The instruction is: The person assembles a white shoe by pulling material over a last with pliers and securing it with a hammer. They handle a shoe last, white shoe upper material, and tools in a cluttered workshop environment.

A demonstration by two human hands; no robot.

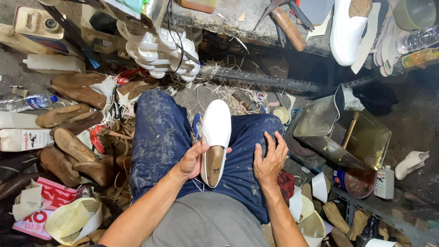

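shoe: white upper (pixel 216 126) sits pulled over a wooden last, lying on the lap between the knees
left hand (pixel 192 160): grips the shoe at its heel end
right hand (pixel 270 160): fingers spread, resting on the right thigh, holding nothing
progress: upper looks fitted; sole not yet attached, judging by bare wood showing

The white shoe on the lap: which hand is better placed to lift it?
Probably the left hand: its grip already rests on the side of the white shoe. The right hand lies flat on the thigh, apart from the shoe.
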